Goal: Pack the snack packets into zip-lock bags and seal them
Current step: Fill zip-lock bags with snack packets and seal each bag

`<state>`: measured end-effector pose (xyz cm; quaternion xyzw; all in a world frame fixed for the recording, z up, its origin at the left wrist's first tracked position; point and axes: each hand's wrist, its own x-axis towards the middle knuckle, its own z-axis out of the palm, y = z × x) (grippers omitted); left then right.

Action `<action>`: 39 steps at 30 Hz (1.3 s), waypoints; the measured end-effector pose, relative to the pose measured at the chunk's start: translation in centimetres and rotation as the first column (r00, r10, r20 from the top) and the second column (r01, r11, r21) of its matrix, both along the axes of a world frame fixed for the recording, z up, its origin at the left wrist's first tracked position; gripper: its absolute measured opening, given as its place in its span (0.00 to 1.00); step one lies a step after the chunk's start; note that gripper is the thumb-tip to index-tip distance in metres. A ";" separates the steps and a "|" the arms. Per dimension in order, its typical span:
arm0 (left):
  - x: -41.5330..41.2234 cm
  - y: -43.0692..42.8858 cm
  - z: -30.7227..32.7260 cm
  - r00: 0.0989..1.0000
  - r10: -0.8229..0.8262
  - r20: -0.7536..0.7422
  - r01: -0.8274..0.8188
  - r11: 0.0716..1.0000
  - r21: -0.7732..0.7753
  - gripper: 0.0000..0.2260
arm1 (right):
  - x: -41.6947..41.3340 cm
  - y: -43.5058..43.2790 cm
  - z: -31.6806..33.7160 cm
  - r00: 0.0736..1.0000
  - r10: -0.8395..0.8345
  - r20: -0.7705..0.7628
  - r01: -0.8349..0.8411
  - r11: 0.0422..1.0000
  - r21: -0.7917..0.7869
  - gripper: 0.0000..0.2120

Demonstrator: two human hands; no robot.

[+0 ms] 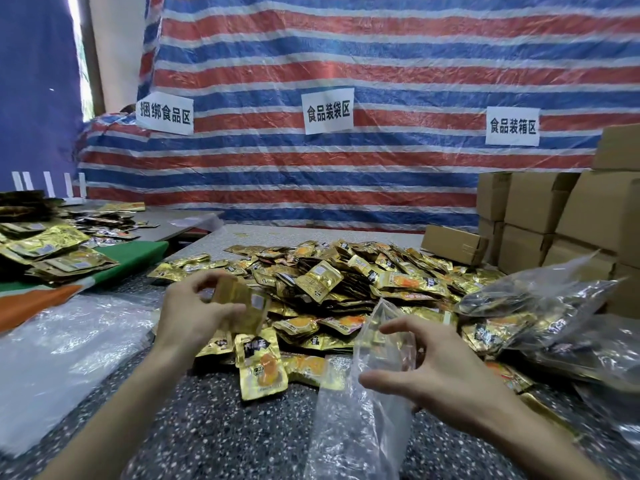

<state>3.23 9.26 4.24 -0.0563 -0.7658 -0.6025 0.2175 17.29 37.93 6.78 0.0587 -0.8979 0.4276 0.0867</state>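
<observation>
Left hand [197,311] grips a few gold snack packets [244,306], and right hand [429,368] pinches the zip-lock bag [374,403], which looks empty, above the desk [225,427]. Filled bags [540,303] lie right, but the pile [346,282] is huge, so I'd say plenty remains.

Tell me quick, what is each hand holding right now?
Left hand: grips a gold snack packet, blurred by motion.
Right hand: holds the clear zip-lock bag near its mouth.
</observation>
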 end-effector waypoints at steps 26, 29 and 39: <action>9.0 7.3 6.9 0.570 -0.808 -0.149 0.621 0.542 -0.566 0.13 | 0.1 -1.5 2.1 0.959 0.273 -0.070 -0.235 0.912 0.336 0.20; 9.3 7.8 6.9 0.535 -0.819 -0.209 0.620 0.549 -0.561 0.17 | 0.2 -2.0 2.0 0.949 0.243 -0.200 -0.189 0.949 0.254 0.09; 1.7 3.1 -1.9 0.894 0.255 0.368 0.125 0.647 -0.752 0.21 | 0.3 -0.4 2.8 0.952 0.003 -0.307 0.003 1.000 0.017 0.10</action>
